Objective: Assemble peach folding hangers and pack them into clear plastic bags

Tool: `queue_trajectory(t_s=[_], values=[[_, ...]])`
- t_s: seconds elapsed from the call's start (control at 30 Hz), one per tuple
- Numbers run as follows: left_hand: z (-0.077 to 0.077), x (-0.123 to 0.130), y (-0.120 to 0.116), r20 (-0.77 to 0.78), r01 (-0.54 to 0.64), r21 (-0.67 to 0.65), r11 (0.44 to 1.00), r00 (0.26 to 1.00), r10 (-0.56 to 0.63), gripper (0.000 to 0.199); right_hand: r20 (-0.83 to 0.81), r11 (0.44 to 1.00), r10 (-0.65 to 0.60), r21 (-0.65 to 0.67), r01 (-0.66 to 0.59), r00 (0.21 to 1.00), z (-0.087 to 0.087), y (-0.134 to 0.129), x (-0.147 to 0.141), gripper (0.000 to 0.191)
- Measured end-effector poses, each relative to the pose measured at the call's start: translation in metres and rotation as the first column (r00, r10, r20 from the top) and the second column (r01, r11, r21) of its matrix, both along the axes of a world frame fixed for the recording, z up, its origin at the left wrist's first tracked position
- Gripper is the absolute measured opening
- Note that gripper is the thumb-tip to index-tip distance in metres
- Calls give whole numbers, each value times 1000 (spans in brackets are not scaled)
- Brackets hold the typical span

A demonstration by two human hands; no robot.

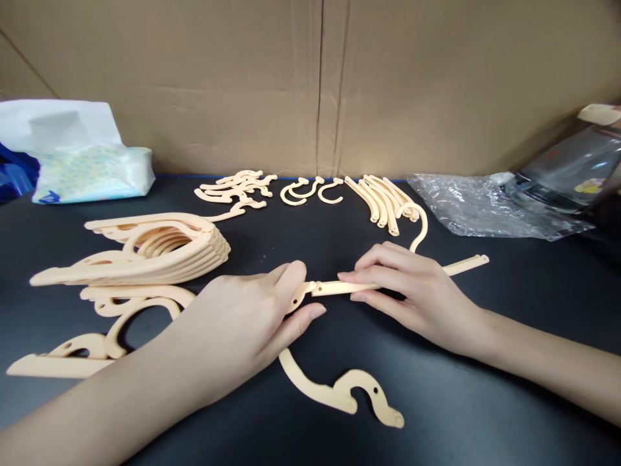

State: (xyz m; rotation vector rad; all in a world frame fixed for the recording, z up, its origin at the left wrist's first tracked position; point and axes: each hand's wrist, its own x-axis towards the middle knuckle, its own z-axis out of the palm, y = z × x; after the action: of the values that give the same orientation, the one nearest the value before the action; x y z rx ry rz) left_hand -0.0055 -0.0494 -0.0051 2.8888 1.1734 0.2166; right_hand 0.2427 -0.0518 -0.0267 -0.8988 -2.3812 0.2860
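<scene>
My left hand point(262, 304) is closed on a cream plastic hanger piece point(297, 299) with a small hole, pinched between thumb and fingers. My right hand point(412, 291) grips a long, straight cream hanger arm point(334, 288), and its end meets the piece in my left hand. The arm's far part point(468, 264) shows past my right hand. Behind that hand a cream hook point(422, 226) curves up. Below my left hand is a curved, S-shaped hanger piece point(339, 391); whether it joins the held piece is hidden.
A stack of folded hangers point(194, 259) stands at the left, with more hanger parts point(63, 366) in front. Along the back are curved pieces point(237, 188), hooks point(331, 199) and straight arms point(383, 200). Tissues point(97, 171) sit back left, clear plastic film point(460, 200) back right.
</scene>
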Motion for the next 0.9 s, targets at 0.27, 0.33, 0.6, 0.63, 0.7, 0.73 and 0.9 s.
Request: queue_trajectory(t_s=[0.27,0.33,0.6,0.63,0.7,0.73,0.9], values=[[2,2,0,-11,30,27,999,999,-30,25,-21,1000,6,-3,-6,1000,3,0,0,20],[1,1,0,13,13,37,999,1000,-14,25,-34,1000,11,-14,-11,999,4,0,0,21],[-1,1,0,-19,50,49,998,999,-49,30,-20,999,34,-6,-34,999,5,-1,-1,19],[-1,2,0,-29,56,63,996,998,-54,30,-21,999,35,-1,-35,999,5,-1,0,19],[-1,2,1,-51,68,95,993,997,-63,31,-32,999,39,8,-39,999,5,-2,0,19],[-1,2,1,-53,75,118,990,996,-69,30,-38,999,42,10,-41,998,4,-2,0,19],[-6,1,0,-49,124,211,970,992,-116,38,-59,999,44,-11,-45,997,4,-3,0,15]])
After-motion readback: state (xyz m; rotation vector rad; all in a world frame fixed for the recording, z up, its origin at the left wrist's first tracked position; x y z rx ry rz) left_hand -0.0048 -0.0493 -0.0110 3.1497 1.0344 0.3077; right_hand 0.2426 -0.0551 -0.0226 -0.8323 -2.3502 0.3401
